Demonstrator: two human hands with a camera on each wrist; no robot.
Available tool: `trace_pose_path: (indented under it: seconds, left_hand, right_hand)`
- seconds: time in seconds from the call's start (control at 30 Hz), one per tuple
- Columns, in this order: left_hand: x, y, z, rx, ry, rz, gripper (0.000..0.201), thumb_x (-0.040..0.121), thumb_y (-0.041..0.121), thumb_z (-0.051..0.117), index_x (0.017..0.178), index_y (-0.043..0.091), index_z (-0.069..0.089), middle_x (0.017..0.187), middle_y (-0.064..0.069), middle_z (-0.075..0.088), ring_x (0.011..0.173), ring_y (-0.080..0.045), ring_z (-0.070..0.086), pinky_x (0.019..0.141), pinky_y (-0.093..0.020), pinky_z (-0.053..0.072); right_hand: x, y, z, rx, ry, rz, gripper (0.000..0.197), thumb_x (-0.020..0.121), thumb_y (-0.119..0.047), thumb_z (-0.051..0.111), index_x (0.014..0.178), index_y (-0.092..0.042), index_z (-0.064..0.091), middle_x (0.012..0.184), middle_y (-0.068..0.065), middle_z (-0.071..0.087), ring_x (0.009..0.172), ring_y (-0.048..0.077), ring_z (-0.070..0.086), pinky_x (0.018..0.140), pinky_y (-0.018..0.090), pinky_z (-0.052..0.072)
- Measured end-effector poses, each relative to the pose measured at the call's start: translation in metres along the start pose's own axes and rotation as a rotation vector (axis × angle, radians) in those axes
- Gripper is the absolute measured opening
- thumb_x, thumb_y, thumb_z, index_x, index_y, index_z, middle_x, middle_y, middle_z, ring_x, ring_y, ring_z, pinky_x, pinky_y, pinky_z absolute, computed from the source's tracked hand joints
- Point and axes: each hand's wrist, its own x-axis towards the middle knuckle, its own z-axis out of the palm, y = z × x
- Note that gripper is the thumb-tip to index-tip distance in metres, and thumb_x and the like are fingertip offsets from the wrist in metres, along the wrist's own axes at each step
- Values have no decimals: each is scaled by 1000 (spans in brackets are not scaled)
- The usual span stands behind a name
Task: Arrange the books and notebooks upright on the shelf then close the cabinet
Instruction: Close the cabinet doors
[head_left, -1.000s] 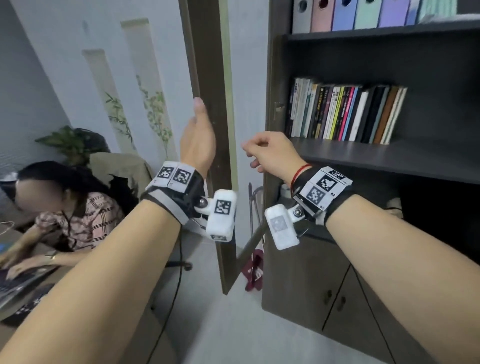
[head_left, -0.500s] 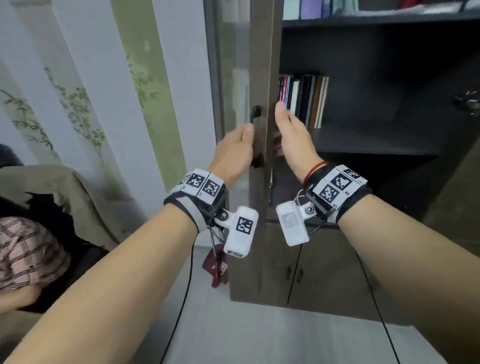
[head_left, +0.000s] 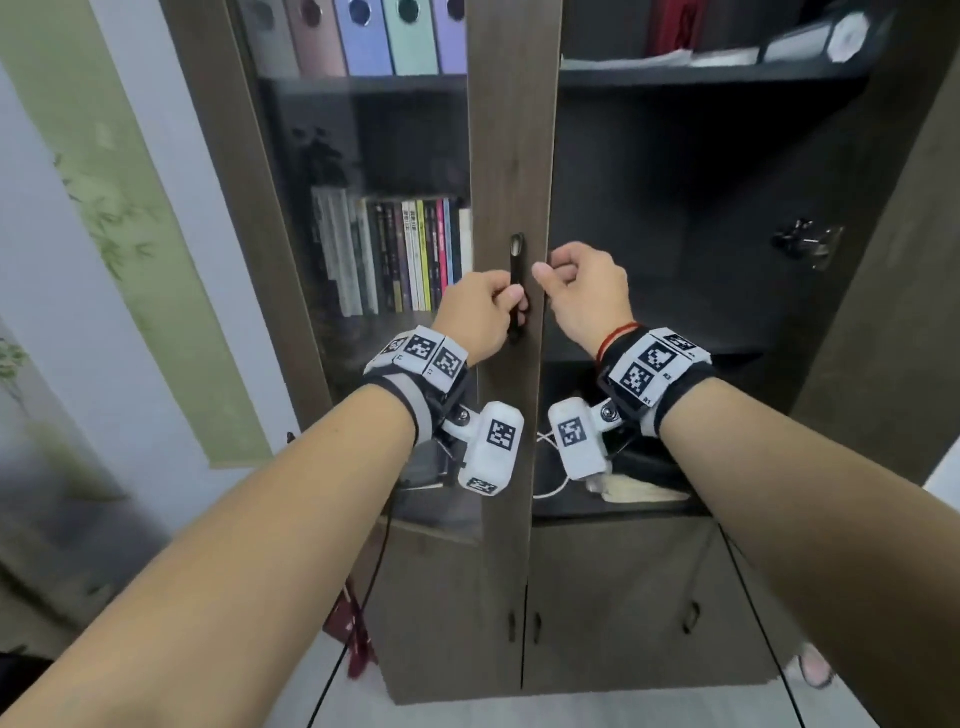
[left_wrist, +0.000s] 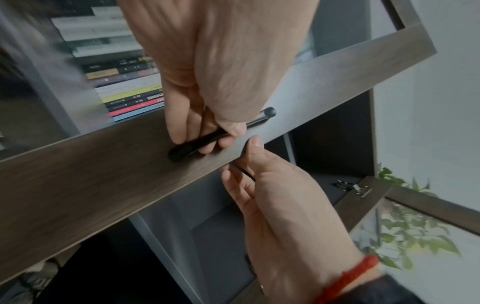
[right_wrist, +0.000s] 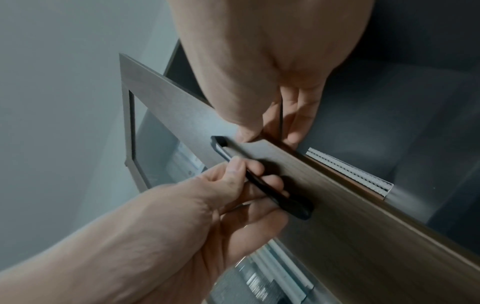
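Behind the glass door (head_left: 358, 218), books (head_left: 400, 254) stand upright on the shelf (head_left: 675, 340).

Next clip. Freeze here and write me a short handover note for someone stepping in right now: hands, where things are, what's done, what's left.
Left hand: grips the black handle of the left door.
Right hand: pinches that door's free edge, thumb in front and fingers behind.
Books: upright in a row on the middle shelf, seen through the door's glass.
Done: books look arranged; left door is nearly shut.
Left: seat the left door, then close the right door, which stands wide open.
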Motion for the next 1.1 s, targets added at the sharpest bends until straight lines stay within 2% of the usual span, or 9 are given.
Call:
trace_pose_path:
  seconds: [0.17,0.4,0.63,0.7,0.77,0.8,0.9,1.03,1.1]
  left_hand:
    - [54,-6,22,51,28,-30,30,103,25,52,81,16,70,78,0,73,82,-22,70,84,-47,59]
    - [97,-17,30,130,42,-50,36,104,25,50,69,24,58,84,-9,71,81,-28,69,79,-48,60]
    - [95,-9,31,175,76,-60,19,103,27,53,94,12,60,94,-4,66,85,-24,65,76,-39,55]
    - [86,8,40,216,281,-39,22,96,24,63,110,13,49,108,-3,53,88,-21,57,72,-34,48]
    - [76,32,54,183,437,116,39,87,17,72,114,12,43,114,-6,46,94,-22,54,74,-32,48]
    - [71,44,62,141,427,190,40,85,14,71,113,12,42,115,-6,46,96,-23,54,75,-32,48]
    - [53,74,102,-37,83,202,23,88,16,64,106,17,48,107,-1,53,91,-21,55,79,-34,47]
    - [14,107,162,-111,-283,153,8,91,23,62,97,23,57,87,10,57,96,-19,59,81,-28,45]
    - [-11,129,188,-126,-373,188,7,92,26,64,96,23,59,87,10,58,97,-19,59,83,-28,46]
  right_hand:
    - [62,31,20,-8,-62,10,21,96,-29,66,106,-11,70,81,-1,66,91,32,73,87,35,55]
    - [106,52,43,1,-105,12,21,97,-30,63,108,-13,69,97,8,78,92,30,74,93,35,55]
    - [94,58,35,16,-132,67,25,97,-30,64,116,-16,72,93,2,75,88,20,70,96,44,57]
    - [83,60,21,-7,-122,93,18,96,-29,64,109,-20,74,86,-6,71,85,15,69,91,36,59]
    - [70,64,-2,-75,-72,106,12,96,-23,63,99,-20,73,81,-13,66,76,3,63,77,12,50]
    - [62,65,-17,-118,-40,115,11,97,-20,61,95,-20,72,79,-14,65,72,-1,59,68,2,42]
    - [27,71,-75,-218,91,195,11,94,-16,61,91,-24,68,82,-11,66,77,6,60,67,1,41]
    - [-27,76,-162,-363,279,301,19,91,-13,58,105,-15,72,96,-2,72,94,17,65,88,24,49]
    - [-57,76,-209,-445,411,312,22,91,-10,54,108,-12,68,99,-1,68,90,17,60,80,16,43]
